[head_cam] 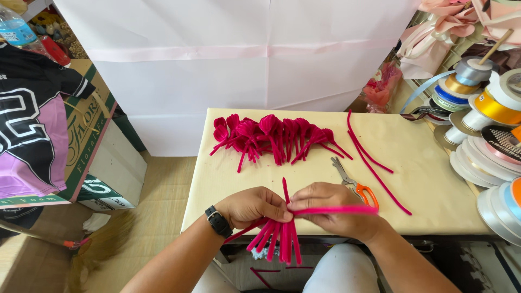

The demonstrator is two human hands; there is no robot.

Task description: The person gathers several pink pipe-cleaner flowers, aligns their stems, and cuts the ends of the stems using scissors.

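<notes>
While both hands [255, 206] [331, 209] pinch pink stems [274, 239], scissors [353, 184] lie just beside finished petals [271, 135].

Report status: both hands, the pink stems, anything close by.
Left hand and right hand pinch bundle of magenta pipe-cleaner stems. Orange-handled metal pliers beside right hand.

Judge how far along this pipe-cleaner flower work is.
Done: a row of looped magenta pipe-cleaner petals lies on the cream table. In hand: left hand grips a bundle of magenta stems; right hand holds one stem across it. Left: two straight magenta pipe cleaners.
</notes>
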